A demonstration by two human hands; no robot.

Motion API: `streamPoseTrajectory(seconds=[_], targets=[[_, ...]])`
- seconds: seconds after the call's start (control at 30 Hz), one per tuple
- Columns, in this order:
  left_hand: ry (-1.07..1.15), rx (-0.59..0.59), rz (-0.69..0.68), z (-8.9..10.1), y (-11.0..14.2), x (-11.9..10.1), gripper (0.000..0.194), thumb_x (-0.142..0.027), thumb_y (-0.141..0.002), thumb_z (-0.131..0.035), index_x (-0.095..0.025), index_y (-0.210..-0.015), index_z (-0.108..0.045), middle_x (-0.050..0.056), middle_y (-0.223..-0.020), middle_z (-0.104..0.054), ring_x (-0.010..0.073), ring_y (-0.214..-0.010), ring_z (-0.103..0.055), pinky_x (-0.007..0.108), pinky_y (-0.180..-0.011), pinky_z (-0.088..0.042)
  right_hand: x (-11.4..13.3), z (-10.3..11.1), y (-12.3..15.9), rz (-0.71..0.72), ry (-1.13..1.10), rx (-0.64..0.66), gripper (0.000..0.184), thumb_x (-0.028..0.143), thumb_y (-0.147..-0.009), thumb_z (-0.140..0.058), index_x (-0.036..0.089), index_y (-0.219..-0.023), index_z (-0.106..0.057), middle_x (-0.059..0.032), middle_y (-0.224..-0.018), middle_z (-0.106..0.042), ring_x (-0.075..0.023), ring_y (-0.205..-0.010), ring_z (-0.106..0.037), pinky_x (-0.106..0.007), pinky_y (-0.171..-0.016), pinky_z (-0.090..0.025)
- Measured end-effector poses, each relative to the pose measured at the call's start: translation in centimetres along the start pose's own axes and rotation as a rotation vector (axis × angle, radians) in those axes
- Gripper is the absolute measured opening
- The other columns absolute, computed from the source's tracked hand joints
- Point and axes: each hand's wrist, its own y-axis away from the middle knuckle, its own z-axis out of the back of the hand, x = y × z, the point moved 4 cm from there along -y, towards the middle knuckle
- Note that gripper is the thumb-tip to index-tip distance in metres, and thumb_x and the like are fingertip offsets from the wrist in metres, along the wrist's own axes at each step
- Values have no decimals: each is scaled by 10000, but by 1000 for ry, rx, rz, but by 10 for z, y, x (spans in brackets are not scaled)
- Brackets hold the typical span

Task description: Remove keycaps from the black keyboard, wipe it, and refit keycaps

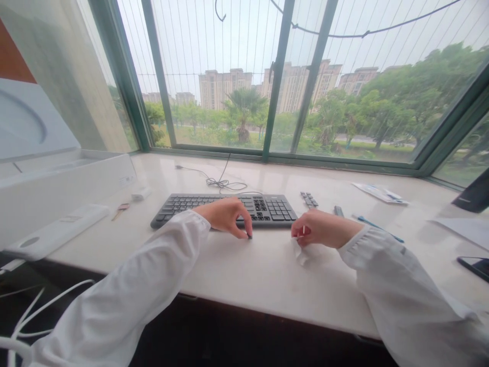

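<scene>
A black keyboard [269, 210], low and flat with a matte plastic body and square keys, lies on the pale, polished stone surface [267, 290] below the window. A row of small dark keycaps [308, 200] sits just beyond its right end, near a slim dark bar [338, 211].

The left hand [225, 216] arches over the keyboard's front edge, fingers curled down. Its fingertips [247, 232] close on a small dark piece [249, 236], too small to identify. The right hand [317, 228] rests just beside the keyboard's right end, fingers folded inward and pinching a crumpled white tissue [301, 253], whose soft end hangs onto the stone. Both arms wear loose white sleeves [397, 285] with gathered cuffs.

A thin black cable [225, 182] loops behind the keyboard. To the right lie a blue pen [378, 229], glossy printed papers [380, 192] and a black phone [473, 267]. To the left are a long white plastic case [57, 232] and a larger white box [57, 199]. Green-framed window panes [278, 86] look out on trees and tall buildings.
</scene>
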Motion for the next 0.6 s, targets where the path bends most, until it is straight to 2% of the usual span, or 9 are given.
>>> streamPoseTrajectory(seconds=[0.07, 0.13, 0.2, 0.23, 0.3, 0.37, 0.47, 0.6], targets=[[9, 10, 10, 1, 0, 1, 183, -361, -689, -743, -229, -813, -771, -29, -667, -668, 65, -550, -467, 187, -527, -327, 6, 8, -2, 52, -8, -145, 87, 188, -726, -658, 213, -733, -741, -6, -625, -662, -143, -568, -572, -258, -576, -416], [-4, -30, 45, 7, 1, 5, 268, -455, -680, -746, -225, -816, -771, -17, -692, -677, 73, -558, -462, 200, -526, -316, 14, 18, -5, 75, 15, -363, 164, 212, -814, -577, 189, -793, -738, -28, -700, -687, -152, -632, -595, -267, -636, -430], [-59, -143, 114, 16, 2, 13, 338, -541, -688, -716, -234, -819, -767, -16, -682, -672, 82, -556, -444, 213, -529, -304, 28, 20, -12, 122, 34, -532, 206, 204, -859, -530, 180, -852, -734, -51, -826, -711, -158, -711, -619, -269, -693, -439], [-100, -211, 157, 21, 4, 19, 353, -568, -701, -694, -244, -820, -764, -20, -679, -671, 86, -559, -441, 217, -539, -304, 35, 16, -18, 154, 30, -565, 204, 200, -867, -528, 183, -877, -731, -53, -864, -712, -154, -725, -624, -263, -701, -443], [-188, -320, 243, 29, 7, 30, 348, -588, -713, -674, -264, -811, -755, -30, -695, -679, 95, -584, -465, 220, -581, -318, 48, 5, -32, 205, 23, -573, 180, 204, -870, -547, 193, -913, -722, -42, -858, -707, -145, -719, -625, -249, -700, -450], [-261, -355, 300, 32, 10, 41, 317, -572, -719, -678, -271, -793, -746, -38, -737, -698, 109, -634, -514, 227, -632, -334, 58, -7, -44, 277, 62, -531, 172, 188, -873, -546, 188, -882, -718, -37, -824, -691, -145, -720, -625, -244, -693, -451], [-312, -310, 311, 29, 11, 50, 293, -551, -730, -676, -269, -780, -739, -37, -799, -716, 138, -727, -576, 238, -680, -352, 61, -19, -51, 418, 129, -413, 219, 174, -901, -507, 196, -898, -726, -45, -858, -669, -143, -751, -629, -245, -702, -451], [-288, -258, 247, 22, 9, 52, 345, -587, -712, -673, -275, -845, -734, -35, -851, -715, 148, -780, -603, 238, -696, -367, 57, -16, -45, 514, 160, -336, 239, 165, -916, -491, 209, -928, -726, -49, -892, -656, -132, -750, -625, -240, -705, -449]])
